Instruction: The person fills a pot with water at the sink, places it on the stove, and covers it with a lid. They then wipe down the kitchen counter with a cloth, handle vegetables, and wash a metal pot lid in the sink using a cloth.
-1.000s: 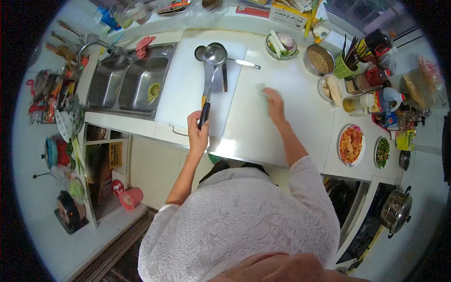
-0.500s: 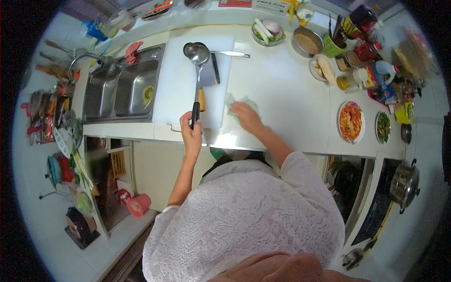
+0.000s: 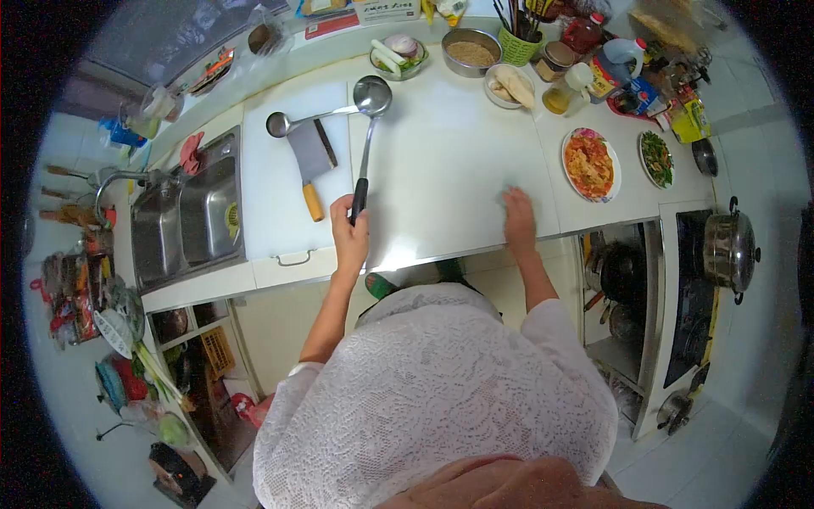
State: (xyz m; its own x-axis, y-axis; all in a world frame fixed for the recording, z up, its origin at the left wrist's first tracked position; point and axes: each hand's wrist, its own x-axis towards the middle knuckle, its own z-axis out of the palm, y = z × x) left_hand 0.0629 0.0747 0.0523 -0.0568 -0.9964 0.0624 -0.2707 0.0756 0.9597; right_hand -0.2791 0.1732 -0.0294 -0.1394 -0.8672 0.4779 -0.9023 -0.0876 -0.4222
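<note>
My left hand (image 3: 349, 236) is closed around the black handle of a ladle (image 3: 373, 97), its steel bowl raised over the counter. At the counter's front, my right hand (image 3: 519, 222) presses down, fingers slightly blurred; a pale green cloth (image 3: 507, 194) barely shows beside them, mostly hidden. To the left of the held ladle, a white cutting board (image 3: 263, 187) bears a cleaver (image 3: 314, 153) with a wooden handle. A smaller ladle (image 3: 278, 125) lies above the cleaver, its handle pointing right, toward the held ladle.
A double sink (image 3: 208, 204) is at left. Along the back stand a bowl of vegetables (image 3: 398, 58), a steel bowl of brown contents (image 3: 471, 53) and a bowl of pale food (image 3: 510, 86). Two plates, red-and-yellow food (image 3: 589, 165) and greens (image 3: 655, 159), are at right, with bottles (image 3: 617, 66) behind.
My right hand has slid right along the counter, and the cloth has left its earlier spot. The held ladle has shifted right, off the cleaver. The view has turned and moved right.
</note>
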